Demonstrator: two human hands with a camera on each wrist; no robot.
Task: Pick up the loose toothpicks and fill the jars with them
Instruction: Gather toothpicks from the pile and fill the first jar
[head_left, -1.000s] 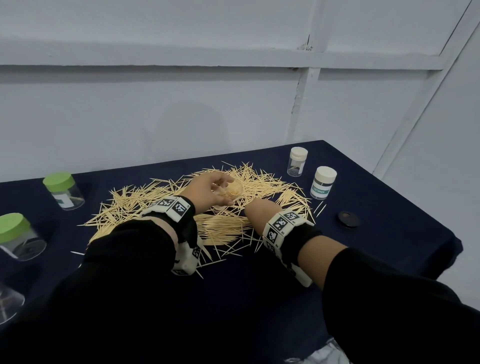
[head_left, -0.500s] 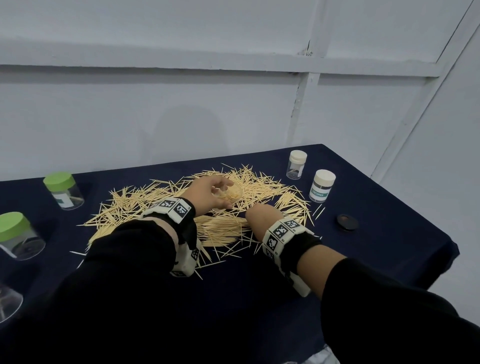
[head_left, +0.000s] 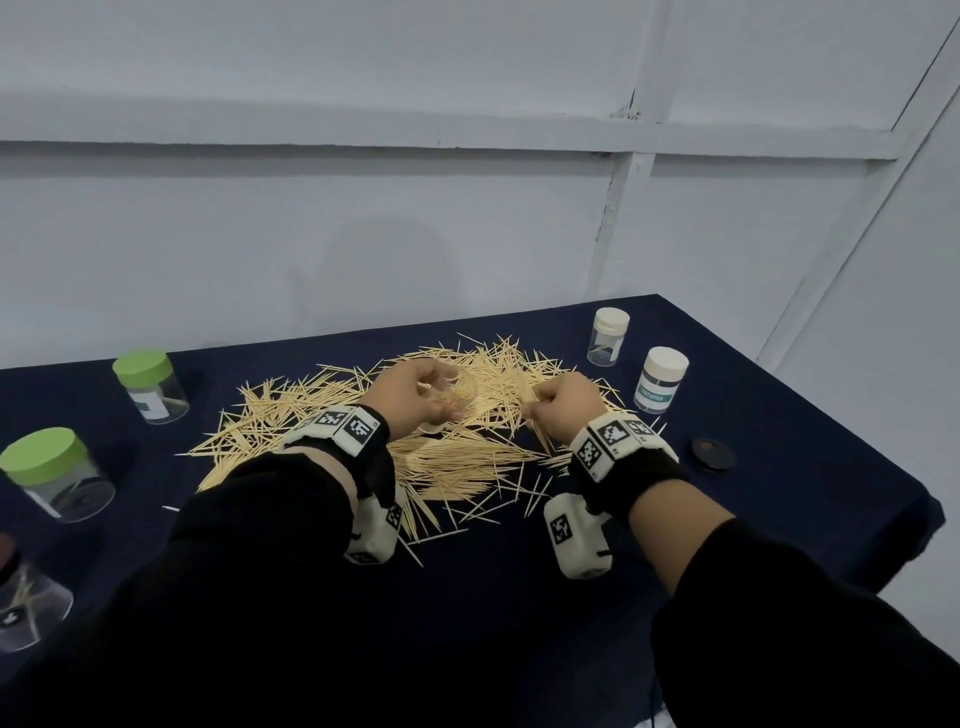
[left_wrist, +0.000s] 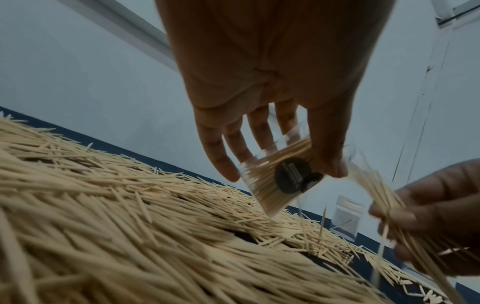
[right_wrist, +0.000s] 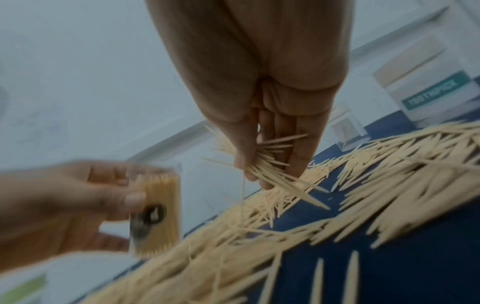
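The left hand (head_left: 415, 392) holds a small clear jar (left_wrist: 275, 181) above the heap of loose toothpicks (head_left: 457, 452), fingers and thumb curled round its wall; the jar is already well packed and tilts, its mouth turned up and toward the right hand (head_left: 563, 410). That hand pinches a bundle of toothpicks (right_wrist: 265, 164) between thumb and fingers just beside the jar, to its right in the head view, and the two hands are near each other but not touching. The bundle's long axis runs slantwise, roughly toward the jar's mouth but not lined up with the sticks inside, so the coming move likely depends on turning the bundle parallel to the jar's axis before it slides in. The right hand is the one that has to travel; the left needs only to steady the jar. Several sticks splay out of the bundle at odd angles, and some may catch on the rim or drop back onto the dark tabletop (head_left: 779, 467). The jar's mouth is hidden behind the left hand in the head view, and the right wrist view is blurred, so I cannot tell how much room remains inside. The other jars stand at the sides with lids on.
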